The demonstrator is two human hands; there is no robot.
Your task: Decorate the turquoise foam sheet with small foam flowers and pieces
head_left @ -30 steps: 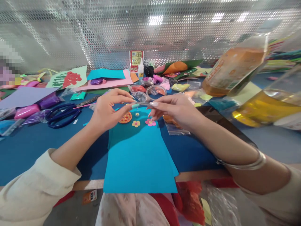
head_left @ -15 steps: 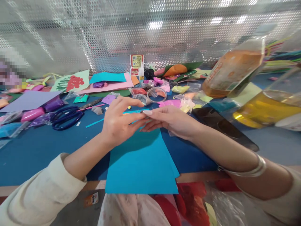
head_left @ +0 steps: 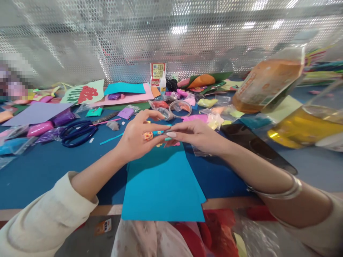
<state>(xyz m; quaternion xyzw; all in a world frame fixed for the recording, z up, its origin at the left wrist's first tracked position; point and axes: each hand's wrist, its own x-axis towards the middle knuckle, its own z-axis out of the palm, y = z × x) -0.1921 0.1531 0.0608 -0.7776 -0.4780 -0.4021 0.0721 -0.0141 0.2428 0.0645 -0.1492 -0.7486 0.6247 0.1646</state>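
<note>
My left hand (head_left: 138, 139) and my right hand (head_left: 197, 135) meet fingertip to fingertip just above the far end of a turquoise sheet (head_left: 163, 182) lying on the blue table. Both hands have their fingers pinched together around something tiny and bluish that I cannot make out. An orange dotted disc (head_left: 148, 136) lies on the sheet under my left fingers. A pink flower shape (head_left: 176, 144) peeks out below my right fingers. The near end of the sheet hangs over the table's front edge.
Blue scissors (head_left: 76, 132) and packets of coloured clay (head_left: 40, 128) lie to the left. A tape ring (head_left: 180, 107) and a glue bottle (head_left: 158, 73) stand behind the hands. Two bottles of amber liquid (head_left: 268, 84) and a black strip (head_left: 257, 146) are at right. A perforated metal wall closes the back.
Both hands dropped closer to the sheet and stayed joined at the fingertips. The orange disc, hidden half a second ago, shows again under my left fingers.
</note>
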